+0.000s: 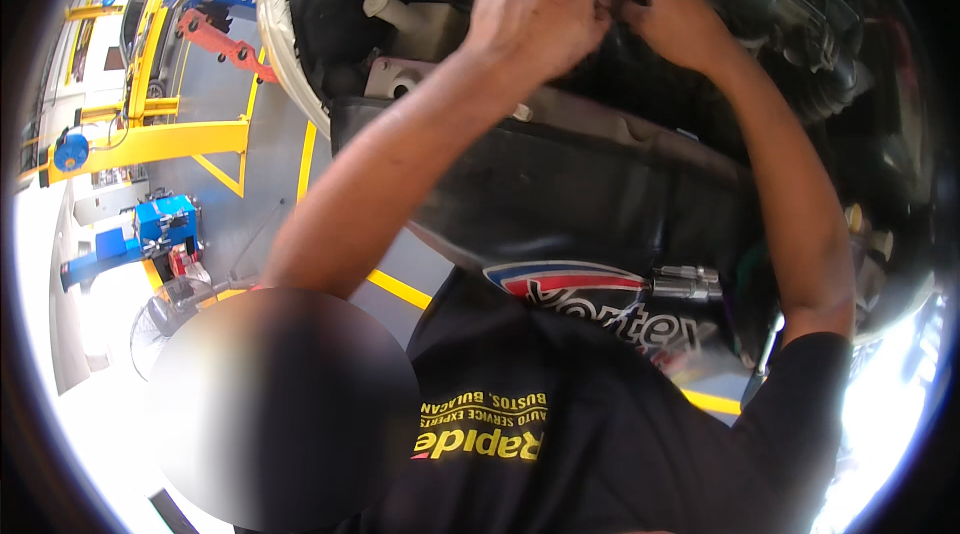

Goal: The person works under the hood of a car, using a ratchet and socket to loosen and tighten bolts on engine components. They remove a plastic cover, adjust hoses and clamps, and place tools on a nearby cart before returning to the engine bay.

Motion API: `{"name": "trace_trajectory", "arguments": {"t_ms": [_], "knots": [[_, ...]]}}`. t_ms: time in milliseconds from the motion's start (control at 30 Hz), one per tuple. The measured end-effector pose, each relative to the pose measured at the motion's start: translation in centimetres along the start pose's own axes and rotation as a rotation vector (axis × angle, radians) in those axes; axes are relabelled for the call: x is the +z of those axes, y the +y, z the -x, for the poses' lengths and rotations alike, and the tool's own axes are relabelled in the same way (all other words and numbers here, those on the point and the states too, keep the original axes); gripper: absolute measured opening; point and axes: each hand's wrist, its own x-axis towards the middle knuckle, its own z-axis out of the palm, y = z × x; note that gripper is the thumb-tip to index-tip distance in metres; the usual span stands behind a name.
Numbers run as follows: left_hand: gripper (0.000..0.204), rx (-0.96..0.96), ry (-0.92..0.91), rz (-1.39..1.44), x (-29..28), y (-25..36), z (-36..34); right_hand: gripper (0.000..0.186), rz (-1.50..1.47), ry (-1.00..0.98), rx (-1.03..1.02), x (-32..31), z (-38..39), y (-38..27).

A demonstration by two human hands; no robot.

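My left hand [538, 16] reaches over the front of a vehicle's engine bay, back of the hand up, its fingers curled and closed. Close beside it, my right hand [672, 12] has its thumb and fingers bent in a pinch, the fingertips almost meeting the left hand's. What they grip between them is dark and hidden by the fingers. Left of my left hand stands a pale plastic neck with a cap [382, 2] on a reservoir. Below my left wrist lies a metal crossmember [590, 118]. A black cover [540, 199] hangs over the vehicle's front edge, between my forearms.
A ribbed hose [845, 89] runs at the right of the bay. A shiny metal cylindrical piece [685, 282] is near the cover's lower edge. To the left are a yellow lift [170, 151], a red lift arm [222, 42], a blue machine [165, 224] and a fan [160, 324].
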Motion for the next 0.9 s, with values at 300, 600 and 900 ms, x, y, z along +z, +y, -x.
{"name": "trace_trajectory", "arguments": {"t_ms": [300, 600, 900], "knots": [[0.015, 0.324, 0.024, -0.171, 0.8, -0.5, 1.3, 0.031, -0.075, -0.043, 0.211, 1.5, 0.6, 0.0], [0.014, 0.432, -0.006, -0.246, -0.2, -0.6, 0.8, 0.038, -0.024, -0.169, 0.365, 2.0, -0.4, 2.2], [0.019, 0.806, -0.261, -0.18, -1.7, -1.4, -3.4, 0.011, -1.355, 0.075, 0.859, 1.0, 1.8, -2.0]]}}
